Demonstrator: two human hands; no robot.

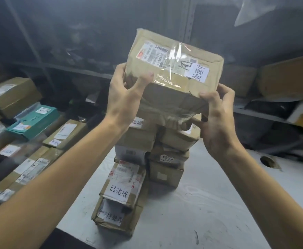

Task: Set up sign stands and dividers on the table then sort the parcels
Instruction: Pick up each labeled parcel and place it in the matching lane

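I hold a taped brown cardboard parcel up in the air with both hands. It carries a shipping label and a white handwritten slip. My left hand grips its near left corner, thumb on top. My right hand grips the near right corner from below. Under it a tall stack of parcels stands on the white table. In front, two lower parcels lie stacked, each with a handwritten white slip. No sign stands or dividers are in view.
At the left lies a spread of many parcels, among them a teal box and long brown cartons. Grey shelves with more boxes run behind and to the right. A round hole sits in the table's right part.
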